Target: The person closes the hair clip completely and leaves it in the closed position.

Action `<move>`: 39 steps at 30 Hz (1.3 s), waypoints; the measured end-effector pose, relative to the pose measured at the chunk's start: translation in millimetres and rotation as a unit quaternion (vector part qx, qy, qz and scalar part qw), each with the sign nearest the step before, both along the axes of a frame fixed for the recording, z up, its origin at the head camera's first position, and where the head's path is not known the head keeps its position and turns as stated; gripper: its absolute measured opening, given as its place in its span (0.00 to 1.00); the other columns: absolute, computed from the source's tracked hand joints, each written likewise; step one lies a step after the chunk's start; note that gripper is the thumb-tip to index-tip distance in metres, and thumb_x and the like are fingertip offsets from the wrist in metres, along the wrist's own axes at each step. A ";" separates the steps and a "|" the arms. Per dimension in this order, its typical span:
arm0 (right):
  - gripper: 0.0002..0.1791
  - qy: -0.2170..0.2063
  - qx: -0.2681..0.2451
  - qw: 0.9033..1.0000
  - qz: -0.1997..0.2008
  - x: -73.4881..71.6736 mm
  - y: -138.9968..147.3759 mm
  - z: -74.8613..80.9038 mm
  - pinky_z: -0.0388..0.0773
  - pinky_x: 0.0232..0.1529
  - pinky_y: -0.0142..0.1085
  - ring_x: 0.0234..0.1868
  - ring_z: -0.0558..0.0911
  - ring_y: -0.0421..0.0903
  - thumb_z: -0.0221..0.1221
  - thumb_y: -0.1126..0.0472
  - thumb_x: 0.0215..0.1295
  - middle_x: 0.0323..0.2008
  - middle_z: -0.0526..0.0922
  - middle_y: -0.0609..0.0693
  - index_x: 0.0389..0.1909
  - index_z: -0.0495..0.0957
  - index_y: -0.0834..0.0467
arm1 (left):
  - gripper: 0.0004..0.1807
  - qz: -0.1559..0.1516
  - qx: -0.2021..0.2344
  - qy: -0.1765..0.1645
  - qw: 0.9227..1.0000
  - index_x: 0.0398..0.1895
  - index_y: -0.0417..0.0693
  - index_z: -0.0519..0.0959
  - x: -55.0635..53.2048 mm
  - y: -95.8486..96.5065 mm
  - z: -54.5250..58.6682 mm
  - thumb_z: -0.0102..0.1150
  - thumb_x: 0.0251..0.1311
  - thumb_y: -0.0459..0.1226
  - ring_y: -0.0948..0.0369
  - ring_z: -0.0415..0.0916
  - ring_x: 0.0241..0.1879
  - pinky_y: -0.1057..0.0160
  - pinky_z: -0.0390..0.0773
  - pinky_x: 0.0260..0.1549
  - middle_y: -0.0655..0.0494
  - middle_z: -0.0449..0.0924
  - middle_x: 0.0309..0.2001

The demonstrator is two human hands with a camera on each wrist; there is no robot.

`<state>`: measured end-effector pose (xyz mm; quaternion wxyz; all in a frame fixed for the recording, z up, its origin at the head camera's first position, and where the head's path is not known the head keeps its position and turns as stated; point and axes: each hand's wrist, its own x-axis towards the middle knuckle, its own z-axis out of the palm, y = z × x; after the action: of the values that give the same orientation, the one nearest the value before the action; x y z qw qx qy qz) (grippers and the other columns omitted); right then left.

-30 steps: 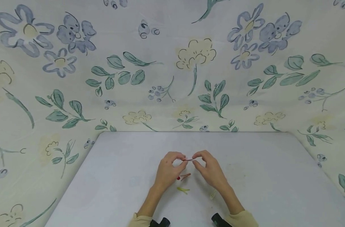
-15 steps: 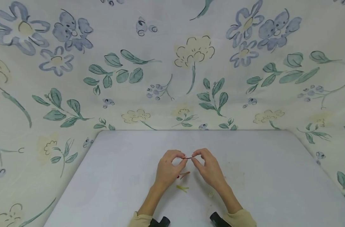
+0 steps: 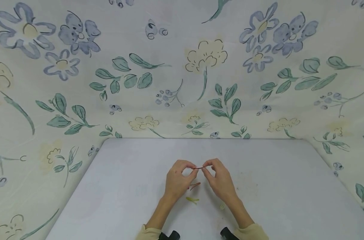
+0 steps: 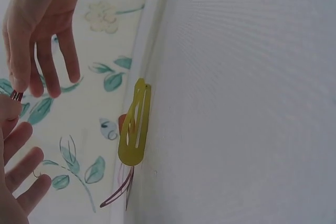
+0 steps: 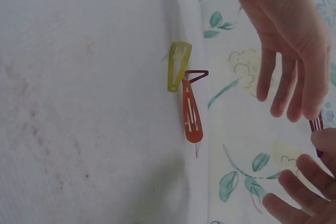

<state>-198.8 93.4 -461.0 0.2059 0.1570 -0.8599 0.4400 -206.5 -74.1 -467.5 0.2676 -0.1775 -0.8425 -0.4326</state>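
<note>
A person's left hand [image 3: 177, 181] and right hand [image 3: 220, 181] meet over the middle of the white tabletop [image 3: 289, 186], between its left and right sides and nearer the far edge than the bottom of the head view. Thumb and forefinger of each hand pinch a dark red hair clip [image 5: 316, 123], the left hand at its left end and the right hand at its right end; only a narrow stretch of clip shows between the fingertips. The other fingers of both hands are loosely extended and spread apart. The clip is held above the tabletop, level with its far edge in the head view.

Below the hands, more clips lie on the tabletop. An orange clip [image 5: 192, 129] lies beneath the gap between the hands, its two limbs spread apart. A maroon clip [image 5: 197, 72] is at its left end; whether they touch cannot be told. A yellow clip [image 4: 131, 153] lies closer to the person, apart from the orange one. A pale clip [image 3: 222, 207] lies to the right, just beside the right forearm.

Reddish specks [image 5: 34, 114] dot the tabletop. Cream sleeves [image 3: 252, 232] and black wrist devices [image 3: 174, 235] show at the bottom of the head view; any lettering on them is too small to read. A flowered cloth [image 3: 170, 30] hangs behind the far edge and beyond both far corners.
</note>
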 end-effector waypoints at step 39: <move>0.08 0.059 -0.022 0.997 -0.044 1.1 -8.5 -5.9 0.84 0.42 0.42 0.41 0.83 0.46 0.68 0.69 0.58 0.34 0.81 0.48 0.35 0.78 0.58 | 0.03 0.035 0.022 0.048 0.998 0.29 0.51 0.85 3.4 9.5 -1.2 0.70 0.51 0.35 0.62 0.81 0.39 0.60 0.81 0.39 0.62 0.85 0.33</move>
<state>-197.7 84.9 -467.0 0.2786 0.1402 -0.8426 0.4391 -203.1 -64.6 -468.7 0.3263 -0.1623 -0.8246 -0.4326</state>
